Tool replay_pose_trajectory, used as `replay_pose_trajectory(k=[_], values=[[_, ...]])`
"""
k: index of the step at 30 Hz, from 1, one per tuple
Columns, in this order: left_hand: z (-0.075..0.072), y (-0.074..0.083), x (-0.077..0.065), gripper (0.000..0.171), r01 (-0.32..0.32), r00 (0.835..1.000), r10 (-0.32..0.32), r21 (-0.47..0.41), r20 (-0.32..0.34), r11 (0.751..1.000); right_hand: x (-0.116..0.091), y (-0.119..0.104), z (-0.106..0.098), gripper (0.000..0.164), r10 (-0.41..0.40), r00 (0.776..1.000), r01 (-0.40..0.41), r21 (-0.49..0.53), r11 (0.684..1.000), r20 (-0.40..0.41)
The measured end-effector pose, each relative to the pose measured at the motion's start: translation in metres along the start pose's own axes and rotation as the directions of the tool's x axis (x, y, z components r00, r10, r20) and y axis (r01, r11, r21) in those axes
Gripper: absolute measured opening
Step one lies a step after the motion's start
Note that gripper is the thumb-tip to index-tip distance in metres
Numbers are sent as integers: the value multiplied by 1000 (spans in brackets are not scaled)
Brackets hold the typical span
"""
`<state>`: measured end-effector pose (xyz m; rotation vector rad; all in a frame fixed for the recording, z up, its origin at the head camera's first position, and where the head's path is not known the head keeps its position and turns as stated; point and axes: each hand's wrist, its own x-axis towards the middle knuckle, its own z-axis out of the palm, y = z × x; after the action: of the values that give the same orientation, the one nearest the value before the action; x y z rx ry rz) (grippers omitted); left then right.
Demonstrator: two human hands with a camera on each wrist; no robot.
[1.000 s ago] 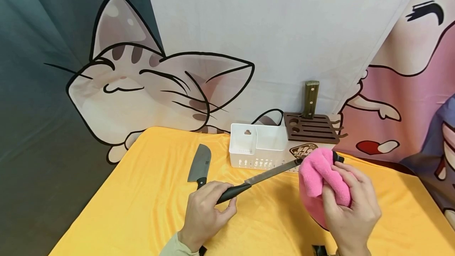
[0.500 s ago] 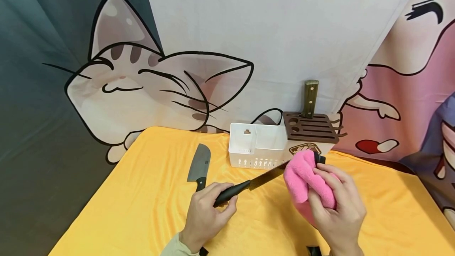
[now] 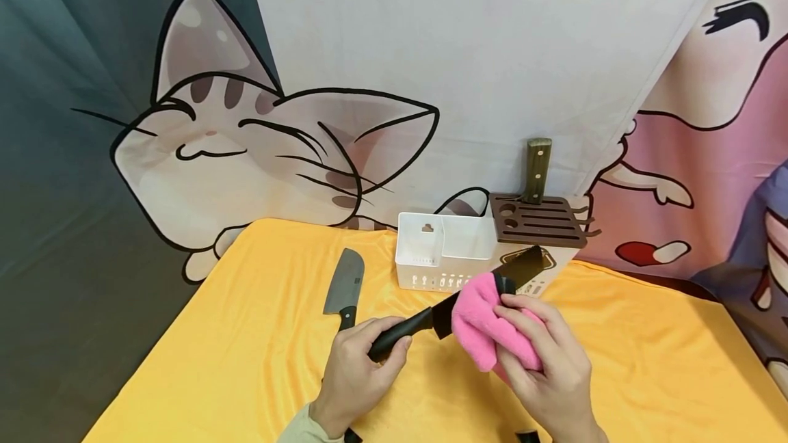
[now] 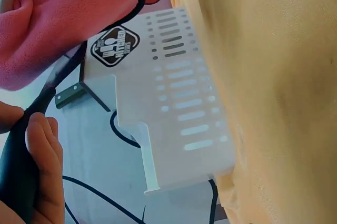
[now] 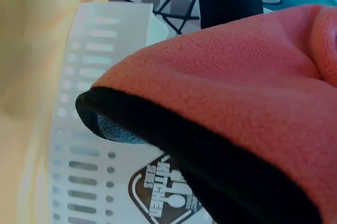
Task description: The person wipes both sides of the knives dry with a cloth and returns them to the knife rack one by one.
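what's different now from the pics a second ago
The right hand has moved the pink cloth along the blade toward the black handle, uncovering the blade's far end. Nothing was let go; the left hand still grips the handle. The cleaver, white rack and green-handled knife stayed put.

Your left hand (image 3: pixel 360 373) reaches in from the lower edge of the head view, a pale sleeve (image 3: pixel 306 427) ending near the wrist, with the back of the hand turned up, the fingers (image 3: pixel 378 327) curled and the thumb (image 3: pixel 395 363) opposing them in a firm pinch. Your right hand (image 3: pixel 549 364) is apart from it, its bare wrist (image 3: pixel 581 427) low and the hand slanting up to the left, fingers bent forward above and thumb below in a grip. The fingers of both your hands point inward, towards each other.
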<state>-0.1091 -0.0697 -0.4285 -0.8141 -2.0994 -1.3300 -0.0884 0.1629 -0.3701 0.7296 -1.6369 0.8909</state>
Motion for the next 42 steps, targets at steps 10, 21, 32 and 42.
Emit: replay_pose_trajectory(k=[10,21,32,42], values=[[-3,0,1,12,56,998,-56,-31,2,998,-16,0,10,25,-56,975,41,72,997,216],[-3,2,1,12,91,995,-89,-61,36,994,-26,-4,19,24,-50,954,26,83,996,297],[-3,2,2,9,60,997,-56,-95,45,994,-39,0,20,35,53,941,-40,-44,998,335],[-5,3,2,10,52,998,-48,-88,51,995,-43,1,21,38,95,955,-66,-111,992,281]])
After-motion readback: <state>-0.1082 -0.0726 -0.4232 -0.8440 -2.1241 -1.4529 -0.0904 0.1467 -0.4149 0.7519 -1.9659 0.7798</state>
